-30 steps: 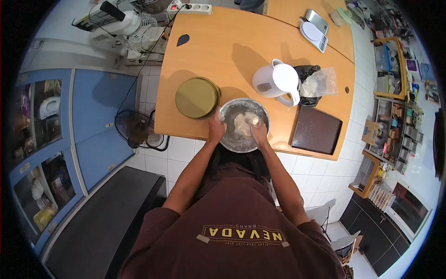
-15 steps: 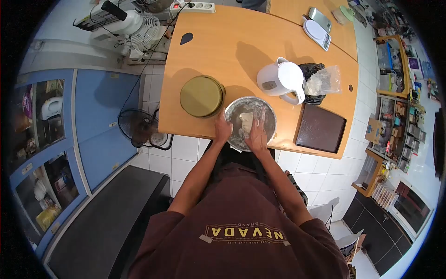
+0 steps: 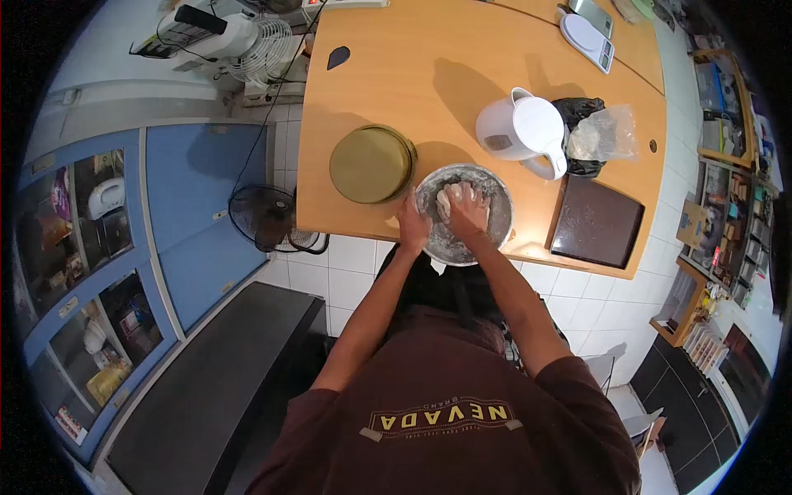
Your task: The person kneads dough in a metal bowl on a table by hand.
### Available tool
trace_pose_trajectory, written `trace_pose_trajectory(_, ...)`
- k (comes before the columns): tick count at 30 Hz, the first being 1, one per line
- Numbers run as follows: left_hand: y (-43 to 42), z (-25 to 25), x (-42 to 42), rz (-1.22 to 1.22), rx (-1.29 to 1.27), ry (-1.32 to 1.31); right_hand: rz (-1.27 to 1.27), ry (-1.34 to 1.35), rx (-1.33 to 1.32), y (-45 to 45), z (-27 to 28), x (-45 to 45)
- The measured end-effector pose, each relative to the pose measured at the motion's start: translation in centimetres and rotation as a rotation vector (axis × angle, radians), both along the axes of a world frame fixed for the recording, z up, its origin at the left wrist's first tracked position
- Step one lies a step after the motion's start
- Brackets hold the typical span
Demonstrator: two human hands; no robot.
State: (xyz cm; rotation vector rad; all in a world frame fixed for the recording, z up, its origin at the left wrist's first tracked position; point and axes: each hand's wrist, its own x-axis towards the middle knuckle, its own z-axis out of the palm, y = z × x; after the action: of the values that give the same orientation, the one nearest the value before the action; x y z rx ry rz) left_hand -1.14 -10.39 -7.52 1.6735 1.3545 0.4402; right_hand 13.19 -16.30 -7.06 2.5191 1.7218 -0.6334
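A metal mixing bowl [image 3: 500, 185], dusted with flour inside, sits at the table's near edge. My left hand [image 3: 413, 224] grips its left rim. Inside the bowl, my right hand [image 3: 469, 211] presses on a pale lump of dough [image 3: 444, 203], fingers curled over it and covering much of it. Flour coats the fingers of that hand. Just left of the bowl stands a round gold tin [image 3: 370, 163].
A white electric kettle [image 3: 536, 125] stands behind the bowl, next to a clear bag of white powder [image 3: 601, 136] on black plastic. A dark baking tray [image 3: 596, 224] lies at the right edge. Farther back is a white kitchen scale [image 3: 586, 35]. A black fan [image 3: 262, 219] stands left of the table.
My right hand has shifted from the bowl's right side onto the dough, and its fingers have closed over it. My left hand stays on the rim. The whole view has shifted slightly.
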Motion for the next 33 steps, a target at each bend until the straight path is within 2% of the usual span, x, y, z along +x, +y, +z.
trace_pose_trajectory(4, -0.4, -0.2, 0.1, 0.005, 0.108, -0.001, -0.119, 0.047, 0.034, 0.6, -0.6, 0.0)
trace_pose_trajectory(7, -0.5, 0.0, 0.4, 0.032, 0.045, -0.009, -0.256, 0.138, -0.007, 1.1, -0.4, 0.4)
trace_pose_trajectory(11, 0.3, 2.6, 1.1, 0.051, -0.029, 0.022, -0.412, 0.243, 0.395, -1.2, -2.3, -1.0)
trace_pose_trajectory(14, 0.3, 0.2, 0.3, 0.049, 0.083, 0.026, -0.305, 0.274, 0.301, -2.7, -0.4, -1.3)
trace_pose_trajectory(18, 0.5, 0.9, 0.5, 0.049, 0.102, -0.017, -0.084, 0.299, 0.248, -4.7, 2.3, -0.3)
trace_pose_trajectory(20, 0.4, 1.1, 0.7, 0.058, 0.098, -0.016, 0.015, 0.229, 0.194, -5.1, 5.5, -0.3)
trace_pose_trajectory(23, 0.1, 1.1, 0.9, 0.074, 0.057, 0.000, 0.033, 0.387, 0.139, -5.2, 7.5, 0.6)
trace_pose_trajectory(26, 0.5, 2.2, 0.9, 0.055, 0.006, 0.001, 0.140, 0.182, 0.038, -4.5, 8.7, 1.2)
trace_pose_trajectory(29, -0.1, 1.1, 0.6, 0.052, 0.069, 0.028, -0.020, 0.453, -0.082, -2.5, 7.3, 1.8)
trace_pose_trajectory(33, 0.1, 0.4, 0.7, 0.051, 0.131, -0.005, 0.231, 0.166, -0.136, -0.3, 7.6, 2.1)
